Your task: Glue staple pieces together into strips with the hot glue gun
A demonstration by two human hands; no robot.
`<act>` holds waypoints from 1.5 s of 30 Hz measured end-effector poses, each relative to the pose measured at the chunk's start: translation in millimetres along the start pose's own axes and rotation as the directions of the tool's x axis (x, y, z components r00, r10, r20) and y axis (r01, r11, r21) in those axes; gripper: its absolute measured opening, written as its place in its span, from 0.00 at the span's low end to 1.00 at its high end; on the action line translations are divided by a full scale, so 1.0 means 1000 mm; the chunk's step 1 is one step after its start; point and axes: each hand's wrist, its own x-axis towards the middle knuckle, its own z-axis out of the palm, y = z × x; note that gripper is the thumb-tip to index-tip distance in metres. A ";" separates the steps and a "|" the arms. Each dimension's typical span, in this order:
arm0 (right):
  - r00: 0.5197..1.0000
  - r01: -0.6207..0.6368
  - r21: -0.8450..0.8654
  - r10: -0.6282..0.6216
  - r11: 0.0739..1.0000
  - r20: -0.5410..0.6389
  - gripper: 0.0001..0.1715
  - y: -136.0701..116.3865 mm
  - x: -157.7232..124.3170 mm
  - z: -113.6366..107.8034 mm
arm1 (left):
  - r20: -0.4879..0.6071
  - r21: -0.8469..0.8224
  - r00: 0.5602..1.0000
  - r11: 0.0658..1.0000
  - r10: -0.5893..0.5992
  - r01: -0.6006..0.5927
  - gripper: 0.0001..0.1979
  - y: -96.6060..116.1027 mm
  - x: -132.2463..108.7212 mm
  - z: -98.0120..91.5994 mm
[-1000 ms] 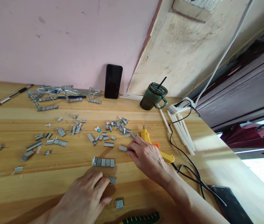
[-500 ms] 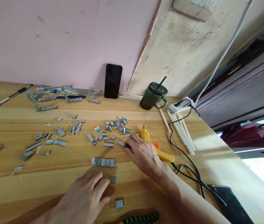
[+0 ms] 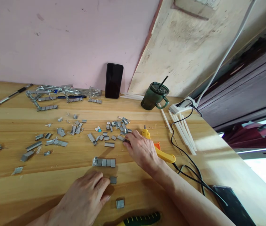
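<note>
My left hand (image 3: 83, 197) rests low over the table, its index fingertip against a small grey metal piece (image 3: 113, 180) and the thumb apart from it. My right hand (image 3: 142, 150) reaches farther out, with thumb and fingers closed at the end of a narrow grey metal clip (image 3: 121, 138); the fingers partly cover it. Between the hands lies a short row of grey clips (image 3: 104, 162), side by side, with clear film at its left end. Nearer me sits a single square grey piece (image 3: 120, 203).
Loose clips (image 3: 119, 125) lie scattered beyond my hands. A yellow glue gun (image 3: 166, 155) is beside my right hand, its black cord trailing right. There are white glue sticks (image 3: 183, 133), a green mug (image 3: 155, 95), an upright phone (image 3: 114, 80) and a dark green handle (image 3: 143, 219).
My right hand has moved slightly away from me and left, shifting the clip at its fingertips toward the other pieces. The small piece at my left fingertip has turned a little.
</note>
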 end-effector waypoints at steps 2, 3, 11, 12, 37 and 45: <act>1.000 0.001 0.007 -0.001 1.000 -0.010 0.09 0.000 -0.003 -0.002 | 0.014 -0.008 1.000 1.000 -0.011 0.011 0.07 0.001 0.002 -0.002; 1.000 0.003 0.009 -0.003 1.000 -0.014 0.09 0.000 -0.005 -0.002 | 0.016 -0.009 1.000 1.000 -0.014 0.014 0.07 0.001 0.002 -0.003; 0.997 0.072 0.019 -0.072 0.997 -0.017 0.14 -0.009 0.008 -0.009 | 0.005 0.029 1.000 1.000 0.012 -0.012 0.09 0.001 0.002 -0.003; 0.996 0.088 0.019 -0.088 0.996 -0.013 0.13 -0.011 0.012 -0.010 | 0.009 0.033 1.000 0.999 0.011 -0.011 0.10 0.001 0.002 -0.004; 0.991 0.136 0.215 -0.134 0.967 -0.026 0.08 -0.019 0.011 -0.015 | -0.060 -0.024 0.998 1.000 -0.016 0.014 0.08 -0.001 0.002 -0.003; 0.964 -0.101 0.791 -0.136 0.604 0.227 0.10 -0.002 -0.043 -0.008 | -0.110 -0.094 0.993 0.995 -0.040 0.030 0.09 -0.002 0.004 0.003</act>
